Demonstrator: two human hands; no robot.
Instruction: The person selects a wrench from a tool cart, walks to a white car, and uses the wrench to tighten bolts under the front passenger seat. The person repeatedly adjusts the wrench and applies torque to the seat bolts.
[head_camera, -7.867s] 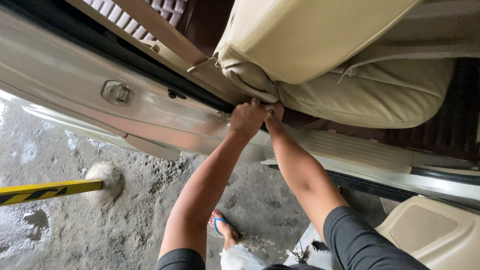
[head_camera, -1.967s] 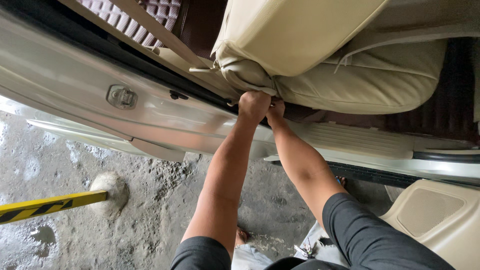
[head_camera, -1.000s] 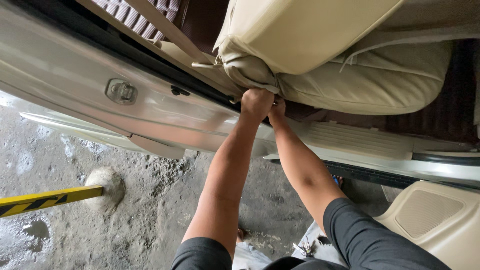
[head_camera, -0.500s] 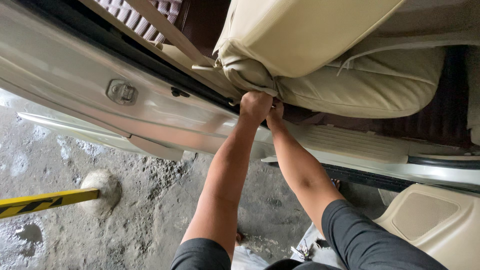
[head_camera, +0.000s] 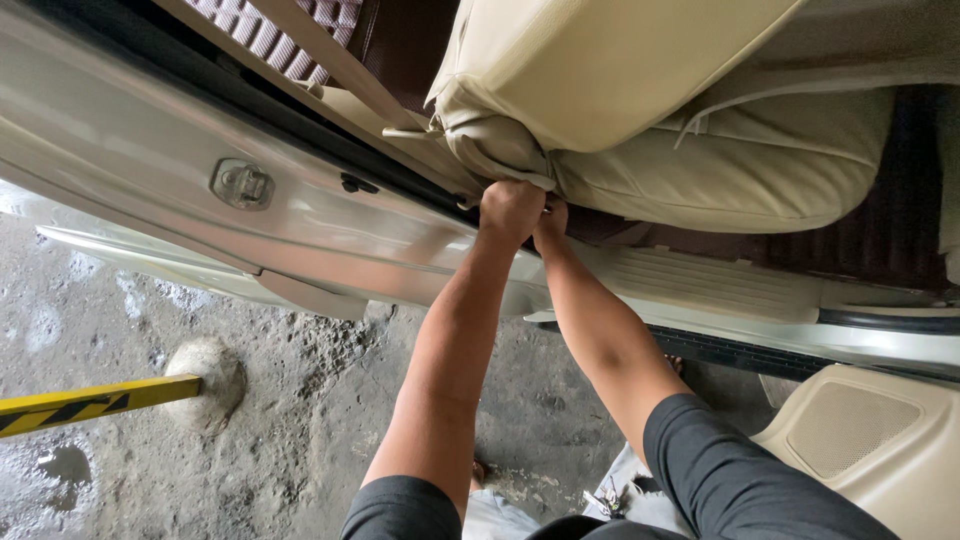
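Moved: nothing; both my fists stay put. My left hand (head_camera: 510, 208) and right hand (head_camera: 550, 218), touching, clenched on the seat cover (head_camera: 500, 150) hem beneath the beige seat (head_camera: 640, 90).

Two hands are showing, the left (head_camera: 510, 208) and the right (head_camera: 550, 218), both pressing against one beige seat (head_camera: 640, 110). One seat belt (head_camera: 330, 60) is crossing the doorway. One door striker (head_camera: 241, 184) is sitting on the pillar. One yellow bar (head_camera: 95, 403) is lying on the ground, meeting one stone (head_camera: 205, 378). One door panel (head_camera: 870, 450) is showing at lower right.
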